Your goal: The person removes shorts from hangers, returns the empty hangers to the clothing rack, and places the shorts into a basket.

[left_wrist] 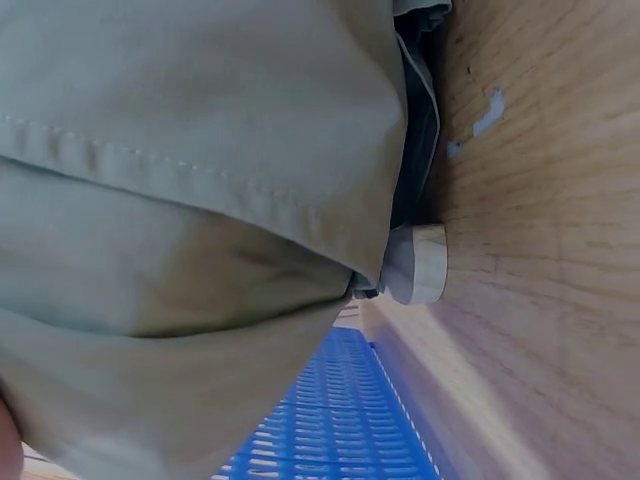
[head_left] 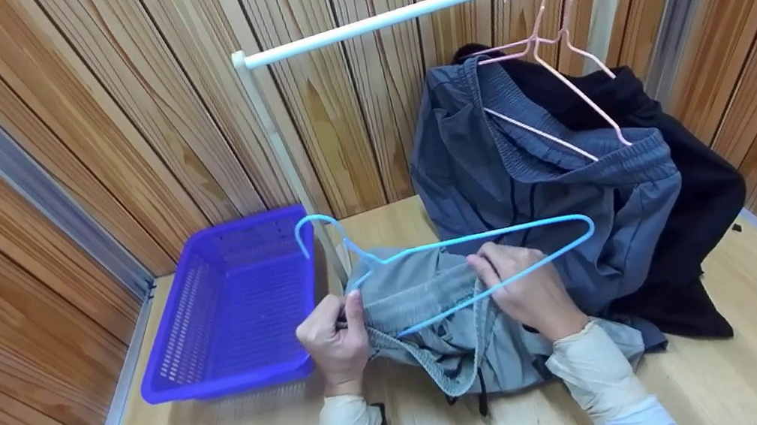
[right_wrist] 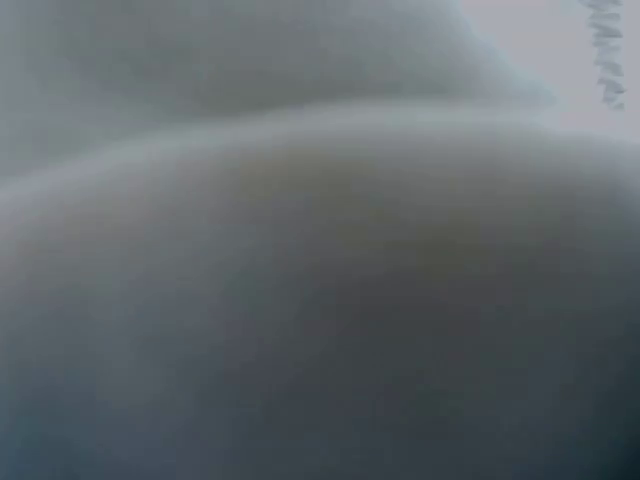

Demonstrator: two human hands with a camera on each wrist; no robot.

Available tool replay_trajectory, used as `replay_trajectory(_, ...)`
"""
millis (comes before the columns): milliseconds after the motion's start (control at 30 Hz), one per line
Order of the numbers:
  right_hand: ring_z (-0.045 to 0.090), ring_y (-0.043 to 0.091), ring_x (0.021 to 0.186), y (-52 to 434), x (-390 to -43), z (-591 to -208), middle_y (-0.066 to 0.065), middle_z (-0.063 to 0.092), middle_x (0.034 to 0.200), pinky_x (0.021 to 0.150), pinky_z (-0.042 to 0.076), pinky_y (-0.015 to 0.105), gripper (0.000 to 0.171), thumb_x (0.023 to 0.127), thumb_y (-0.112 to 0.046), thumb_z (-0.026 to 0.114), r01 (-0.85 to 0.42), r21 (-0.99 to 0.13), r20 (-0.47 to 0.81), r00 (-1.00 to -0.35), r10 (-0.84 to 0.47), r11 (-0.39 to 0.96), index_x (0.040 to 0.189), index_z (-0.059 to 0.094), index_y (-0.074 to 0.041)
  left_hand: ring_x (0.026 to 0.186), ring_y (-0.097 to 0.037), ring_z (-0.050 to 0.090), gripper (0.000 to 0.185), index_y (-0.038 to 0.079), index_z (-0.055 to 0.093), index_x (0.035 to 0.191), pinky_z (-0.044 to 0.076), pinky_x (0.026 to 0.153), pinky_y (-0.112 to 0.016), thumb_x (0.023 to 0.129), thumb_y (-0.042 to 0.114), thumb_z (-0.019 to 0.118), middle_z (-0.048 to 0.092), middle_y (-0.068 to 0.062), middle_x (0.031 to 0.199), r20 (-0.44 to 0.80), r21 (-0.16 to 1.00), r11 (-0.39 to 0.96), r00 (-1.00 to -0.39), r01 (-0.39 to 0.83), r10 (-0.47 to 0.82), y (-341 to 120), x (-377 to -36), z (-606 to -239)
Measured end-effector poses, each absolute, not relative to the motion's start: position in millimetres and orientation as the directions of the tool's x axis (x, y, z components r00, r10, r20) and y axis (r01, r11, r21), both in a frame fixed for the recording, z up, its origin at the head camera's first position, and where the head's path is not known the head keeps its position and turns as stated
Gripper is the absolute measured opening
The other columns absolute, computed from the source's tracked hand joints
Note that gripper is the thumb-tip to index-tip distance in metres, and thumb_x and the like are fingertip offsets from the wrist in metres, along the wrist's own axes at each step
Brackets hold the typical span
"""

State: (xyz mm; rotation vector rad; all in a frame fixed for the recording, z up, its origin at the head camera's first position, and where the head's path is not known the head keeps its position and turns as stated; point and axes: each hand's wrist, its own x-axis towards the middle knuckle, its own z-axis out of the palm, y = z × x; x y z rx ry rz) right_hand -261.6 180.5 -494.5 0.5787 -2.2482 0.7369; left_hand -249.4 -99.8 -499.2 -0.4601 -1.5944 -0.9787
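Note:
Grey-green drawstring pants [head_left: 516,362] are bunched on the table, their elastic waistband held spread between both hands. My left hand [head_left: 334,337] grips the left side of the waistband, thumb on top. On the other side my right hand [head_left: 524,292] pinches the band. A light blue hanger [head_left: 488,234] has its left end inside the waist opening, while its right end sticks out above the right hand. The lower bar crosses over that hand, and the hook points up and left. Cloth of the pants [left_wrist: 200,230] fills much of the left wrist view; the right wrist view is blurred.
A purple-blue plastic basket [head_left: 237,375] stands at left. Behind, a white rack [head_left: 422,8] carries two pink hangers [head_left: 584,92] with dark grey pants [head_left: 460,154] and a black garment [head_left: 709,190] at right. Wood-patterned walls [head_left: 161,87] enclose the table.

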Motion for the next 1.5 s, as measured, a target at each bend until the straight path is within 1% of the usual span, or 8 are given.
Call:
replay_trajectory(300,0.037,0.008,0.054,181,-263,-492,-0.005,0.039,0.058,0.053,0.029,0.023,0.027,0.105,-0.020,0.065,-0.579,-0.337,0.732,-0.658,-0.180,0.743,0.078,0.063,-0.014,0.046,-0.012,0.040,0.056,0.009,0.054,0.059,0.033,0.045,-0.030,0.106,0.038,0.064,0.047,-0.003,0.052,0.936,0.351,0.560,-0.292,0.750,-0.195,-94,-249,-496)
replay_trajectory(567,0.073,0.013,0.071,194,-257,-473,0.004,0.079,0.081,0.068,0.052,0.014,0.025,0.107,-0.010,0.060,-0.559,-0.511,0.710,-0.702,-0.046,0.653,0.090,0.078,-0.008,0.046,-0.012,0.041,0.056,0.009,0.055,0.060,0.033,0.045,-0.030,0.106,0.039,0.062,0.048,-0.002,0.052,0.934,0.356,0.559,-0.301,0.749,-0.192,-94,-249,-500)
replay_trajectory(700,0.070,0.003,0.068,202,-252,-461,0.004,0.078,0.077,0.068,0.049,0.005,0.025,0.107,-0.010,0.060,-0.523,-0.606,0.667,-0.745,0.024,0.599,0.088,0.077,-0.006,0.046,-0.013,0.040,0.057,0.008,0.053,0.060,0.033,0.045,-0.030,0.106,0.039,0.062,0.046,-0.003,0.052,0.933,0.358,0.563,-0.314,0.745,-0.178,-94,-249,-500)
replay_trajectory(900,0.064,-0.007,0.060,220,-239,-435,0.001,0.076,0.071,0.062,0.053,0.009,0.021,0.104,-0.004,0.061,-0.519,-0.698,0.652,-0.746,0.136,0.494,0.089,0.077,-0.001,0.046,-0.012,0.037,0.058,0.008,0.050,0.058,0.030,0.044,-0.029,0.106,0.038,0.063,0.043,-0.002,0.051,0.945,0.327,0.556,-0.281,0.764,-0.170,-95,-251,-498)
replay_trajectory(1067,0.070,0.006,0.061,235,-221,-411,-0.003,0.074,0.070,0.060,0.059,0.018,0.029,0.108,-0.008,0.057,-0.569,-0.817,0.571,-0.780,0.257,0.092,0.092,0.071,0.011,0.046,-0.011,0.035,0.056,0.009,0.049,0.058,0.029,0.044,-0.030,0.106,0.035,0.063,0.041,-0.003,0.051,0.940,0.339,0.537,-0.301,0.772,-0.161,-96,-250,-497)
replay_trajectory(1200,0.073,0.017,0.070,244,-205,-399,0.008,0.078,0.078,0.066,0.060,0.023,0.048,0.114,-0.023,0.044,-0.652,-0.733,0.594,-0.753,0.284,-0.196,0.097,0.069,0.014,0.046,-0.012,0.037,0.056,0.008,0.050,0.058,0.030,0.045,-0.030,0.106,0.035,0.063,0.043,-0.003,0.052,0.934,0.352,0.543,-0.326,0.762,-0.147,-96,-249,-499)
replay_trajectory(1300,0.074,0.014,0.081,243,-196,-396,0.008,0.081,0.089,0.072,0.057,0.021,0.053,0.115,-0.026,0.038,-0.745,-0.663,0.716,-0.658,0.233,-0.065,0.102,0.070,0.015,0.046,-0.012,0.040,0.054,0.008,0.053,0.060,0.033,0.045,-0.030,0.106,0.034,0.063,0.046,-0.002,0.053,0.936,0.344,0.551,-0.326,0.760,-0.134,-95,-249,-501)
replay_trajectory(1500,0.070,0.016,0.095,226,-190,-390,0.013,0.080,0.100,0.093,0.046,0.009,0.054,0.110,-0.047,0.053,-0.725,-0.374,0.899,-0.437,0.032,0.579,0.109,0.078,0.002,0.046,-0.011,0.040,0.053,0.009,0.052,0.060,0.033,0.045,-0.029,0.106,0.034,0.063,0.046,-0.001,0.053,0.938,0.334,0.561,-0.323,0.758,-0.122,-94,-249,-504)
